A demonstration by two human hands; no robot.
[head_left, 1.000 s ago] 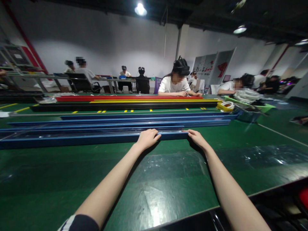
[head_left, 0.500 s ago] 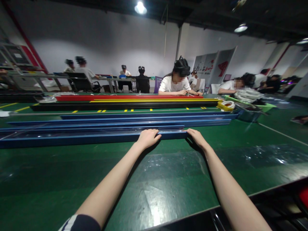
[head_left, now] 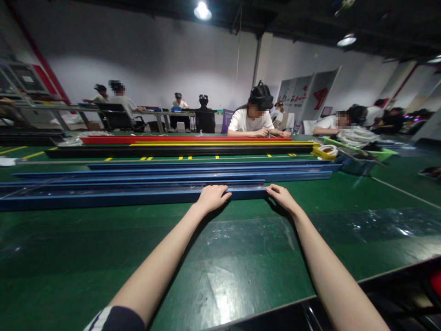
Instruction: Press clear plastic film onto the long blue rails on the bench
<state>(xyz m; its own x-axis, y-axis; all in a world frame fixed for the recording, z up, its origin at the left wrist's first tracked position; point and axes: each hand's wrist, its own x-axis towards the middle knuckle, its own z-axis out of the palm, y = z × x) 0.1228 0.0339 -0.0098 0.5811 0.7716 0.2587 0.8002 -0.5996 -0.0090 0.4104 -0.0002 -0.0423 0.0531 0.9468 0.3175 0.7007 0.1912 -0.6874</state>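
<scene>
A long blue channel strip (head_left: 120, 200) lies crosswise on the green table (head_left: 241, 257), nearest to me. My left hand (head_left: 214, 197) grips it over its near wall, thumb on my side and fingers over the top. At the strip's right end, my right hand (head_left: 280, 195) pinches the edge between thumb and fingers. Clear plastic film shows inside the channel. More blue strips (head_left: 296, 175) lie just behind, parallel to it.
Behind the blue strips lie black strips (head_left: 206, 151), a yellow strip (head_left: 220, 144) and a red strip (head_left: 113, 139). A yellow tray (head_left: 324, 154) and a blue bin (head_left: 356, 165) stand at right. A co-worker (head_left: 253, 120) sits across the table.
Both hands keep their places on the blue strip. My right fingers have closed slightly at its end. The view has shifted a little.
</scene>
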